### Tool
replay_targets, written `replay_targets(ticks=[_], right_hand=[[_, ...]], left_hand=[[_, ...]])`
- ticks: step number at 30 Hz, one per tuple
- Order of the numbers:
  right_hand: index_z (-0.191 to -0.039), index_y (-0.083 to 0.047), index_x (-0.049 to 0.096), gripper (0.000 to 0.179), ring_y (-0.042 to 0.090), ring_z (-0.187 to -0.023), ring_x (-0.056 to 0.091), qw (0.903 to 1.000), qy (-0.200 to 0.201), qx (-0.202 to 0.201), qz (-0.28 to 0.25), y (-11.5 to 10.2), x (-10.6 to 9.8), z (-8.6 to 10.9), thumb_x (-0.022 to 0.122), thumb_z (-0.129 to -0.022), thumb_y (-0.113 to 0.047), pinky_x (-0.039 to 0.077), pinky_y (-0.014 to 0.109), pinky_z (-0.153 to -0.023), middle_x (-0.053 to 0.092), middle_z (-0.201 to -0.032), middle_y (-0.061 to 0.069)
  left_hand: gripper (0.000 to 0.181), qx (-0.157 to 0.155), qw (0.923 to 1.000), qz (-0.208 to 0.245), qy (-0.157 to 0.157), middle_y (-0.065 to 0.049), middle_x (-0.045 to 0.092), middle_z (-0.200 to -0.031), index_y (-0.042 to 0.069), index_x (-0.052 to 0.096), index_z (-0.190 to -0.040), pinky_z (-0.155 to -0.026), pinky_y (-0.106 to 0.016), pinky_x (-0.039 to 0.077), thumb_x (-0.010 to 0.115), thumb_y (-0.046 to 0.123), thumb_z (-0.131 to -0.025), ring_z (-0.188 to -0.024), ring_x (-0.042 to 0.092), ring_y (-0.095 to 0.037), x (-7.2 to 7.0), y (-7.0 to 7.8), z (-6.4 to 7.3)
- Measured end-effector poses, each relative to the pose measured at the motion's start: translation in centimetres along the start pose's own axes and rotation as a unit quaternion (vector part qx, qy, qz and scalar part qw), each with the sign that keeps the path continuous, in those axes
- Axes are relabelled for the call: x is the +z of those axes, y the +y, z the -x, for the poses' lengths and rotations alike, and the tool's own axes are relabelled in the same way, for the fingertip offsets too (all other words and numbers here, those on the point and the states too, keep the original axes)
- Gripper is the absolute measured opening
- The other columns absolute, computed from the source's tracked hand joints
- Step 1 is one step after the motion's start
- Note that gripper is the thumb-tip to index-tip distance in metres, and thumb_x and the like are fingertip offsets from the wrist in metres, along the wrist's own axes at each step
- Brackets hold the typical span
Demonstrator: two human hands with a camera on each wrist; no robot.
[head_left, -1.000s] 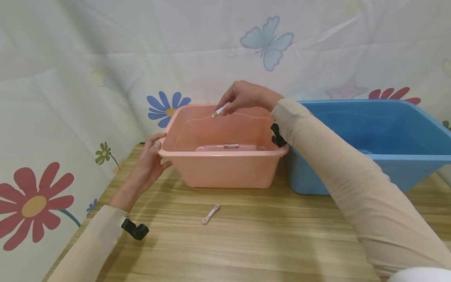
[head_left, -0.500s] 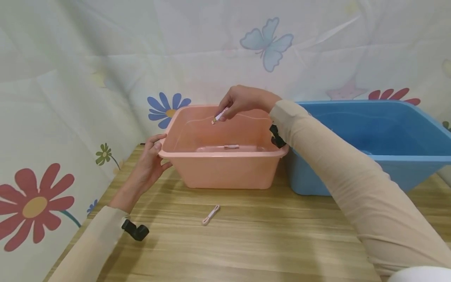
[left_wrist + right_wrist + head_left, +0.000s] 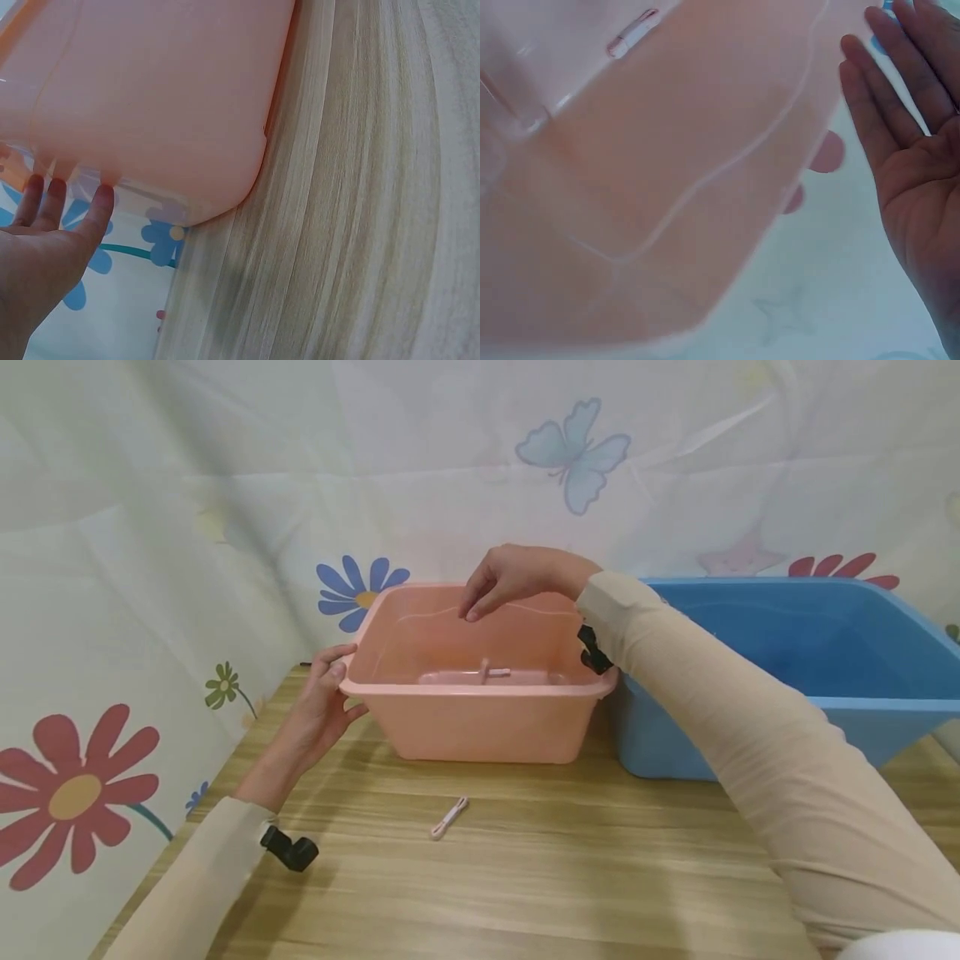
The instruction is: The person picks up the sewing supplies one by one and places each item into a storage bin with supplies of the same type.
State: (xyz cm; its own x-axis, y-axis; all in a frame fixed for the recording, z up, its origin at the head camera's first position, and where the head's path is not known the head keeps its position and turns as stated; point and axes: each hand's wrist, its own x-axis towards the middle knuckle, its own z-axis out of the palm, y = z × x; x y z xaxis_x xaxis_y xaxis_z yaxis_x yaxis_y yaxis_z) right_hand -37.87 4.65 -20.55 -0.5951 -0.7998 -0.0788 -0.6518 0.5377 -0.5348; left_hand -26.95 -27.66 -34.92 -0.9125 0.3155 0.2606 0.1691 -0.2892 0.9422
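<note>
My left hand (image 3: 318,697) holds the left rim of the pink plastic basin (image 3: 480,722); in the left wrist view its fingertips touch the basin's outer wall. My right hand (image 3: 510,578) hovers over the basin, holding nothing. Its fingers look fairly straight in the right wrist view. Down in the basin are two small folded pink cord bundles: one lies flat (image 3: 499,672), and a blurred, upright one (image 3: 484,671) is beside or in front of it. A third pink bundle with a white band (image 3: 449,817) lies on the wooden table in front of the basin.
A larger blue basin (image 3: 862,702) stands to the right, partly behind my right forearm. The wooden table (image 3: 525,877) bears both basins. A white curtain (image 3: 450,460) printed with flowers and a butterfly hangs behind and at the left.
My right hand lowered slightly, then let go of the cord bundle it pinched. That bundle now shows blurred, low in the pink basin. My left hand stayed on the rim.
</note>
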Motion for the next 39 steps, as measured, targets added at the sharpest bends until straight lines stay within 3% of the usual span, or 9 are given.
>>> replay_targets(ticks=[7, 13, 16, 20, 22, 25, 31, 35, 39], right_hand=[[-0.109, -0.022, 0.072, 0.024, 0.006, -0.098, 0.063, 0.9905, -0.036, -0.029, 0.130, -1.7, -1.1, 1.0, 0.066, -0.089, -0.033, 0.049, 0.029, -0.090, 0.069, -0.107, -0.007], [-0.113, -0.022, 0.070, 0.025, 0.005, -0.096, 0.062, 0.9858, 0.017, -0.046, 0.160, -4.3, -0.2, 4.5, 0.065, -0.090, -0.031, 0.051, 0.027, -0.087, 0.068, -0.107, -0.008], [-0.113, -0.020, 0.070, 0.024, 0.007, -0.095, 0.063, 0.9756, 0.070, -0.093, 0.186, -5.7, 1.6, 7.0, 0.066, -0.090, -0.027, 0.051, 0.027, -0.087, 0.068, -0.106, -0.008], [-0.109, -0.017, 0.070, 0.020, 0.009, -0.095, 0.064, 0.9498, 0.128, -0.188, 0.215, -7.6, 5.2, 10.2, 0.067, -0.089, -0.018, 0.051, 0.027, -0.087, 0.069, -0.103, -0.006], [-0.108, -0.017, 0.070, 0.020, 0.008, -0.095, 0.063, 0.9403, 0.131, -0.225, 0.219, -8.4, 7.4, 11.5, 0.066, -0.089, -0.015, 0.051, 0.025, -0.086, 0.069, -0.103, -0.006], [-0.109, -0.017, 0.069, 0.021, 0.007, -0.099, 0.062, 0.9359, 0.114, -0.254, 0.216, -9.2, 10.9, 12.4, 0.065, -0.090, -0.014, 0.049, 0.021, -0.089, 0.068, -0.106, -0.006], [-0.118, -0.020, 0.064, 0.026, 0.000, -0.106, 0.058, 0.9511, 0.049, -0.269, 0.143, -8.7, 16.2, 12.5, 0.060, -0.093, -0.017, 0.043, 0.011, -0.091, 0.065, -0.114, -0.010], [-0.127, -0.022, 0.059, 0.032, -0.005, -0.113, 0.053, 0.9595, 0.008, -0.263, 0.101, -7.6, 18.2, 12.4, 0.057, -0.096, -0.019, 0.041, 0.010, -0.093, 0.061, -0.124, -0.011], [-0.131, -0.023, 0.055, 0.035, -0.005, -0.120, 0.048, 0.9647, 0.003, -0.249, 0.086, -6.6, 19.7, 12.3, 0.055, -0.097, -0.021, 0.039, 0.012, -0.097, 0.057, -0.130, -0.012]], left_hand=[[0.035, -0.005, 0.9999, -0.001, 0.013, -0.008, 0.032, -0.144, 0.024, 0.035, -0.134, -0.091, -0.040, 0.046, 0.044, 0.026, -0.100, -0.121, 0.040, -0.026, -0.2, -0.5, 0.4], [0.035, -0.006, 0.9999, 0.002, 0.012, -0.008, 0.032, -0.144, 0.023, 0.034, -0.134, -0.091, -0.040, 0.046, 0.042, 0.026, -0.100, -0.120, 0.040, -0.024, -0.1, -0.7, 0.8], [0.034, -0.007, 0.9999, 0.005, 0.013, -0.009, 0.033, -0.143, 0.024, 0.034, -0.134, -0.091, -0.039, 0.046, 0.041, 0.025, -0.101, -0.120, 0.041, -0.023, 0.1, -0.9, 0.9], [0.033, -0.009, 0.9999, 0.004, 0.013, -0.009, 0.035, -0.142, 0.024, 0.035, -0.134, -0.092, -0.040, 0.046, 0.041, 0.025, -0.101, -0.120, 0.041, -0.023, 0.3, -1.1, 0.7], [0.034, -0.006, 0.9999, -0.001, 0.014, -0.008, 0.036, -0.141, 0.025, 0.034, -0.134, -0.092, -0.040, 0.046, 0.041, 0.026, -0.101, -0.120, 0.042, -0.023, 0.4, -1.1, 0.4], [0.034, -0.003, 0.9999, -0.004, 0.016, -0.009, 0.038, -0.140, 0.024, 0.034, -0.134, -0.092, -0.039, 0.046, 0.041, 0.025, -0.101, -0.118, 0.043, -0.023, 0.3, -1.0, 0.0], [0.035, -0.005, 0.9999, -0.004, 0.008, -0.009, 0.032, -0.145, 0.024, 0.033, -0.135, -0.092, -0.040, 0.046, 0.040, 0.024, -0.101, -0.122, 0.040, -0.025, 0.2, -1.0, -0.2], [0.033, -0.004, 0.9999, -0.006, 0.010, -0.009, 0.033, -0.144, 0.025, 0.034, -0.134, -0.093, -0.041, 0.046, 0.039, 0.024, -0.101, -0.121, 0.041, -0.025, 0.3, -1.0, -0.3], [0.032, -0.002, 0.9998, -0.005, 0.017, -0.007, 0.034, -0.143, 0.025, 0.035, -0.134, -0.092, -0.041, 0.046, 0.039, 0.023, -0.102, -0.120, 0.041, -0.024, 0.2, -1.0, -0.3]])
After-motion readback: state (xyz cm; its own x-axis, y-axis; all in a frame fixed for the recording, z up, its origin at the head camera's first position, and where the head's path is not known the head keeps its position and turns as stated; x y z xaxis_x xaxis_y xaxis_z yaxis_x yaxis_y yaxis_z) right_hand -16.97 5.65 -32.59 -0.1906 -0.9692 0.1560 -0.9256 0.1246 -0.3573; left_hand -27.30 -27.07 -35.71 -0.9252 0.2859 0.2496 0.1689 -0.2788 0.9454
